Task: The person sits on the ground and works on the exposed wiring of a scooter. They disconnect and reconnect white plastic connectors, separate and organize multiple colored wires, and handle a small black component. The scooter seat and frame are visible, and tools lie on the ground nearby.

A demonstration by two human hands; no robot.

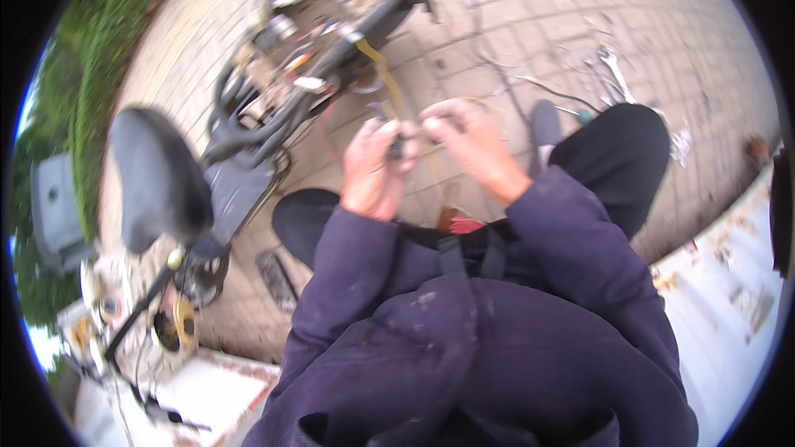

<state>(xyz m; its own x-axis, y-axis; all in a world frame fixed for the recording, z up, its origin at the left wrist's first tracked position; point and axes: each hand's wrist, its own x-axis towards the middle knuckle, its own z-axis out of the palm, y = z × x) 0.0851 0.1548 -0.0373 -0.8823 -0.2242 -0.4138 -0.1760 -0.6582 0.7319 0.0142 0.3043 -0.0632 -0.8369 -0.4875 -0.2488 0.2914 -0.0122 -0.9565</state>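
My left hand (pixel 374 167) is closed around a small black piece (pixel 397 147), which is too blurred to name more exactly. A yellow band of wires (pixel 382 71) comes down from the opened body of a bike or scooter (pixel 277 108) and ends near the left fingers. Just to the right, my right hand (pixel 479 149) has its thumb and fingers pinched together. Thin yellowish strands show around its fingertips, but what it grips is smeared by motion. The two hands are close together, above the paving between my knees.
A black seat (pixel 159 180) stands at the left. On the paving lie a wrench (pixel 614 73), a green-handled screwdriver (pixel 584 116), loose cables (pixel 551 87) and a dark flat object (pixel 277 280). A red item (pixel 466 224) is between my legs. A white, rust-stained panel (pixel 729 281) borders the right.
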